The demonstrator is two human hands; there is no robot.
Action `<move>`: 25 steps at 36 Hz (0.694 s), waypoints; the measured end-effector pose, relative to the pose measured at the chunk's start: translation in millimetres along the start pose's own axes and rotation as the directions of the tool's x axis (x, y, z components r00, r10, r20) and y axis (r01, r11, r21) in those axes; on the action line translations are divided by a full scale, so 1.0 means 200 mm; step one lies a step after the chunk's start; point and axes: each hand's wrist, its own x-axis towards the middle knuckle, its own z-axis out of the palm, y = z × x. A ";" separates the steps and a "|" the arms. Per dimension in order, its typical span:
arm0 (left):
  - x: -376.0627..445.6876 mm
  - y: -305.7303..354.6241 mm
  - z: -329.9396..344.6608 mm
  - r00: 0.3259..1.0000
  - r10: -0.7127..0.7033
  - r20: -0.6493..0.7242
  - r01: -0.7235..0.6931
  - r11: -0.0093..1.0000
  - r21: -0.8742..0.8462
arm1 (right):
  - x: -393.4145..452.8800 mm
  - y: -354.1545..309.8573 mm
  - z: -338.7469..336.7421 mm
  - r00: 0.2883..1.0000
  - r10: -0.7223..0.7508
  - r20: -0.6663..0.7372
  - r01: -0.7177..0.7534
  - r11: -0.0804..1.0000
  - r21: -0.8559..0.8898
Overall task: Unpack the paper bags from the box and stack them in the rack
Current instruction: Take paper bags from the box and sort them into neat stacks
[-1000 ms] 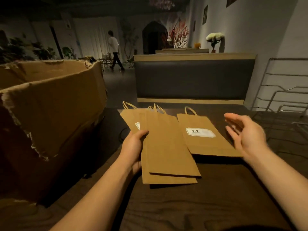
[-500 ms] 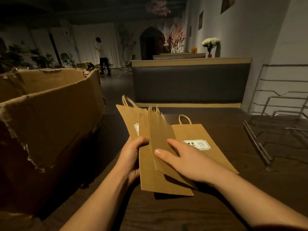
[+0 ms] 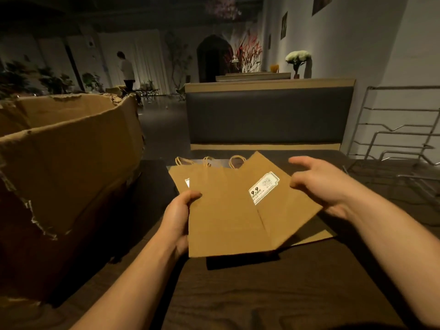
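My left hand (image 3: 179, 219) pinches the near left edge of a fanned bunch of flat paper bags (image 3: 226, 215), thumb on top and the fingers hidden underneath; the bunch is lifted a little off the dark tabletop (image 3: 273, 294), its shadow lying just below the bottom edge; my right hand (image 3: 319, 186) hovers over the right side of the fan, fingers spread and loosely bent, gripping nothing that I can see, though whether the palm brushes the paper I cannot tell.

The top right bag carries a white label (image 3: 263, 188) and sits askew over the others; the twisted handles (image 3: 209, 160) poke out at the far end; one more bag seems to lie flat on the tabletop beneath the right corner.

I judge these bags light and thin, stiff enough along the folded creases to hold flat but ready to sag at the free corners; the smooth faces should slide on one another, so a one-sided pinch may let the fan spread further; I would take the opposite long edge with the right hand, square the stack, and grip across the folded bottom where the paper is thickest; the handles look too flimsy to carry by.

The torn cardboard box (image 3: 71, 163) stands to my left; the wire rack (image 3: 392, 144) waits well apart on the right.
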 end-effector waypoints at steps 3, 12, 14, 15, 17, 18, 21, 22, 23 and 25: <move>0.03 0.00 0.00 1.000 -0.013 -0.029 0.012 1.000 -0.012 | 0.08 0.09 -0.07 0.998 0.031 -0.054 -0.036 0.996 -0.082; 0.02 -0.02 -0.01 0.999 0.020 0.025 -0.021 0.999 0.034 | 0.15 0.22 -0.03 0.970 -0.203 -0.131 0.058 0.722 -0.689; 0.02 -0.03 0.00 0.998 0.061 0.032 -0.062 0.997 0.045 | 0.13 0.19 0.03 0.954 -0.291 -0.076 0.193 0.786 -0.588; 0.02 -0.02 0.00 0.997 0.075 0.035 -0.077 0.996 0.042 | 0.11 0.16 0.08 0.957 -0.288 -0.044 0.236 0.854 -0.463; 0.01 -0.01 0.01 0.996 0.079 0.052 -0.081 0.996 0.028 | 0.07 0.11 0.15 0.975 -0.198 0.096 0.216 0.947 -0.239; 0.01 -0.01 0.01 0.996 0.073 0.055 -0.075 0.997 0.024 | 0.05 0.10 0.19 0.976 -0.148 0.162 0.181 0.959 -0.217; 0.01 -0.01 0.01 0.998 0.061 0.026 -0.061 0.998 0.014 | 0.04 0.14 0.23 0.970 -0.026 0.242 0.051 0.994 -0.100; 0.01 -0.01 0.00 0.998 0.060 0.021 -0.060 0.998 0.022 | 0.05 0.16 0.23 0.969 0.012 0.246 -0.004 0.999 -0.034; 0.01 -0.02 0.00 0.998 0.060 0.019 -0.061 0.998 0.032 | 0.05 0.17 0.23 0.967 0.043 0.253 -0.048 0.999 0.014; 0.01 -0.02 0.00 0.999 0.050 0.012 -0.050 0.998 0.028 | 0.07 0.18 0.22 0.960 0.077 0.271 -0.095 0.994 0.053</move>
